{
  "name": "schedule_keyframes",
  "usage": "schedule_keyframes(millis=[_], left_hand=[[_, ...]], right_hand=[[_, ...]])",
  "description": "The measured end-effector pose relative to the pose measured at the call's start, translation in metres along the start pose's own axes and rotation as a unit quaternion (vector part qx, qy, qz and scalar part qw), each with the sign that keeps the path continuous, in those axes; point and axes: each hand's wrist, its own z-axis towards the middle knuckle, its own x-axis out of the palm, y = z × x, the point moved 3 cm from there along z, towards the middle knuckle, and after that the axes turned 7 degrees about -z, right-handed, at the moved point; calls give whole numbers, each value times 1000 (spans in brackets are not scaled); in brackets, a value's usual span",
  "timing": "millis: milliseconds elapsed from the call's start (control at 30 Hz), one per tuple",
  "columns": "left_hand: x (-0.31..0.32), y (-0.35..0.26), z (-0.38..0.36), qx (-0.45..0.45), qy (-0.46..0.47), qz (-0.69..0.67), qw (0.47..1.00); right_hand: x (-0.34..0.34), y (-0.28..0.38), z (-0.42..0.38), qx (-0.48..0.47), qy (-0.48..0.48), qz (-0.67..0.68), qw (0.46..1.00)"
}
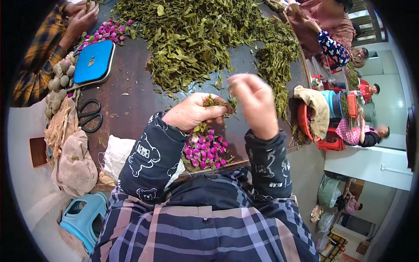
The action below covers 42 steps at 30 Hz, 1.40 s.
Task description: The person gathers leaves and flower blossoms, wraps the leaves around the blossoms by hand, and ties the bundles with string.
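Fingers [218, 109] of your left hand [194, 112] clench one leaf bundle [217, 103]; right hand [255, 104] blurred, grip unclear. One rosebud pile [204, 152] on tabletop [131, 94]; one scissors [89, 114].

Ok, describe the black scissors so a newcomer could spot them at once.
Start at the dark wooden table and find the flat blue digital scale near its left edge. Just below lie the black-handled scissors, the only metal tool beside the beige cloth bags.
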Motion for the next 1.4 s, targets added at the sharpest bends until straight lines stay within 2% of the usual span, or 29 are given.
schedule_keyframes(millis=[33,67,100,133,167,200,267,333,367,433,500,533,600,800,933,967,1100,1133,1267,1300,1400], left_hand=[[2,-4,-1,1,-10,26,1000],[3,-7,-1,2,-21,52,998],[3,-9,-1,3,-30,80,996],[-1,-9,1,52,-66,77,993],[-4,-9,3,100,-102,74,987],[-6,-8,4,99,-99,73,987],[-19,-13,2,175,-210,20,962],[-21,-10,4,183,-220,7,958],[-23,-10,4,193,-230,-4,954],[-25,-11,5,214,-251,-24,944],[-22,-10,5,227,-257,-31,939],[-20,-10,6,243,-265,-39,932],[-19,-12,6,275,-280,-54,918],[-44,-15,-1,315,-332,-91,885],[-32,-23,-2,366,-403,118,831],[-31,-23,-2,367,-403,117,830],[-28,-20,-3,310,-354,166,867],[-28,-20,-3,310,-355,164,867],[-19,-17,8,357,-261,75,894],[-15,-16,9,356,-257,75,895],[0,-6,12,290,-182,-67,937]], right_hand=[[-7,6,3,3,-1,-2,1000],[-20,12,7,12,-60,137,989],[-32,13,8,19,-119,272,955],[-42,11,6,20,-122,270,955],[-52,7,4,38,-75,215,973],[-61,2,2,56,-28,160,985],[-67,-11,-1,91,71,47,992],[-60,-31,1,97,112,-187,971],[-55,-48,2,97,112,-186,971],[-42,-85,4,44,101,-309,945],[-30,-104,11,21,37,-396,917],[-19,-113,12,21,35,-396,917],[-3,-119,15,-41,-6,-514,857],[0,-95,29,5,67,-460,885],[14,-77,37,-45,63,-416,906],[16,-77,39,-46,63,-417,906],[31,-89,44,-40,114,-548,828],[30,-83,46,-40,115,-548,827],[13,-39,46,-186,147,-303,923],[12,-35,45,-184,144,-304,923],[20,-22,40,-175,115,-212,955]])
